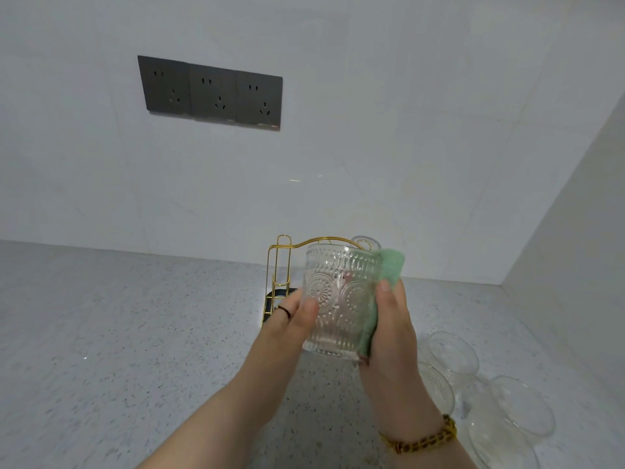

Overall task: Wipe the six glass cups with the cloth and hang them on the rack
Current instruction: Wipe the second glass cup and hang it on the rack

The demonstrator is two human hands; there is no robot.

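Nearest, the left hand (297, 316) curls thumb and fingers round the embossed glass cup (338, 299), holding it upright in the air before the gold wire rack (280, 265), while the right hand (392, 333) grips the green cloth (382, 286) and presses it to the cup's right wall. Wiping looks to be the step in hand, with one hung cup (367, 243) seemingly on the rack's far right peg and several waiting cups (453, 353) on the speckled countertop (135, 316); next, I judge, the held cup must be turned mouth down over a free peg
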